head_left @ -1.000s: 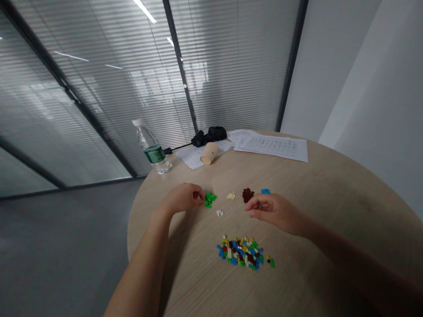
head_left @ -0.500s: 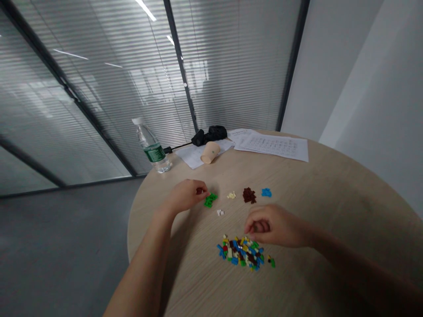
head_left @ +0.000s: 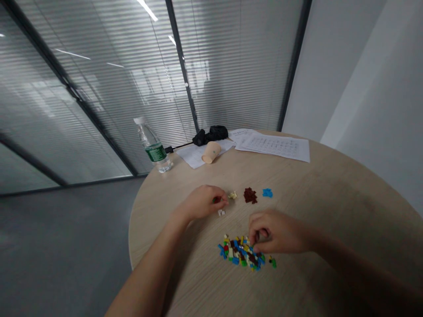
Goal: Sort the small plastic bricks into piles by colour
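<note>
Watching from beside the round, pale wood-grain bench point(head_left: 333, 211), I see a person's two bare hands working low over small plastic building bricks. The left hand point(head_left: 203, 202) sits near the bench's middle, its fingers point(head_left: 220, 197) curled and pressed together, tips down at a small heap of green bricks point(head_left: 216, 200) that the hand mostly hides; whether they pinch one, I cannot tell. Just beside those fingertips lie a little heap of cream bricks point(head_left: 232, 195) and, nearer the person, a few white bricks point(head_left: 220, 212). The right hand point(head_left: 277, 232) hangs above a mixed pile of multicoloured bricks point(head_left: 239, 254), its fingers point(head_left: 261, 222) bent and loosely gathered, thumb and forefinger closing at the pile's upper edge, touching it or nearly so; anything caught between them is hidden. Further along sit a dark brown heap of bricks point(head_left: 250, 195) and a blue heap of bricks point(head_left: 267, 192). Beyond, a clear plastic water bottle point(head_left: 153, 147) stands upright, a tan paper cup point(head_left: 211, 152) lies on its side on a white paper sheet point(head_left: 194, 157), and printed white sheets point(head_left: 274, 147) lie just past a black fabric bundle point(head_left: 211, 135).
</note>
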Motion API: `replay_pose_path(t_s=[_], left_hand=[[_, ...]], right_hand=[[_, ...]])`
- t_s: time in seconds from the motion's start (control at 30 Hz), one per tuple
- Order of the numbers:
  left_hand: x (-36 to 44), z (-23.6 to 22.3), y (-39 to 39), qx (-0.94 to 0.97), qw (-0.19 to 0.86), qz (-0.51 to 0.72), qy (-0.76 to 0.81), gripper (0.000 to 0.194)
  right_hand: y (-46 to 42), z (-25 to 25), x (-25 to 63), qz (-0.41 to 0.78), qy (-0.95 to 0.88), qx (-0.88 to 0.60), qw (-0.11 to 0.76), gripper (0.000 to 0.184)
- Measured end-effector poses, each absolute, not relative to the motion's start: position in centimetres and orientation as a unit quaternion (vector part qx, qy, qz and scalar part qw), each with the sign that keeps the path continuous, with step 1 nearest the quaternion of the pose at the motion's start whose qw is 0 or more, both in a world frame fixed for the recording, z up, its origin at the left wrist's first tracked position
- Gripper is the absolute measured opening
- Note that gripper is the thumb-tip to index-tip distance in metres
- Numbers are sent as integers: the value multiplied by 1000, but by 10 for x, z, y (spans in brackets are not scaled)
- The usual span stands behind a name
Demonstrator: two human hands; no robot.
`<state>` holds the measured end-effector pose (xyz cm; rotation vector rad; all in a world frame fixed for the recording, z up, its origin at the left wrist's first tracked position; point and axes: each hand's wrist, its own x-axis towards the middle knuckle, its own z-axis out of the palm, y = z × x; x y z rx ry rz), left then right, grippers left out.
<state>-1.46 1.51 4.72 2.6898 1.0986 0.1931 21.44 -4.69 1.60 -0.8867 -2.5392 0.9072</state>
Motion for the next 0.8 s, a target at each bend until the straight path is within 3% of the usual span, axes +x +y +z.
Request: replay_pose_path(t_s=[0.37,0.57,0.8], left_hand=[[-3,44,9,926,159,115,321,16],[7,47,-1,908,220,225,276,25],[18,43,-7,898,211,311,228,23]], right_hand=[[-48,19,212,347,-863,-340,137,9],[-39,18,213,490,-726,-404,265,20],[-32,15,210,532,-632,-410,386,23]])
